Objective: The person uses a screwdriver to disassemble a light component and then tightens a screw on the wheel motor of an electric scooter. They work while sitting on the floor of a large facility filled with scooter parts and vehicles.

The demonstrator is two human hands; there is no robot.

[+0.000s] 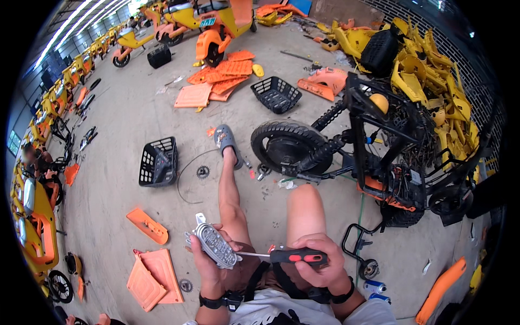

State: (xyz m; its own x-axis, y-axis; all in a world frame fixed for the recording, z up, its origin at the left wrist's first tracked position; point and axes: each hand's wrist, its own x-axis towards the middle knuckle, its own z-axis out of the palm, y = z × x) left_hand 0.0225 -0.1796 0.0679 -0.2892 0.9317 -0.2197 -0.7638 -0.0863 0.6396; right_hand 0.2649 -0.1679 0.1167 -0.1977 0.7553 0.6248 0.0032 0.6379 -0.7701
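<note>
A silver-grey oval part (215, 245), with a bumpy face and small lugs at its ends, is gripped in my left hand (207, 266) above my lap. I cannot tell exactly what kind of part it is. My right hand (326, 262) wraps round the black and red handle of a screwdriver (292, 256). Its thin shaft points left, and the tip meets the lower right edge of the silver part. Whether the tip sits in a screw cannot be seen.
A stripped scooter frame with its wheel (292, 146) lies ahead right. Black baskets (158, 161), orange panels (157, 279), a sprocket (202, 172) and spray cans (375, 286) are on the floor. Yellow covers (420, 76) are heaped far right. Scooters line the left, where another person sits.
</note>
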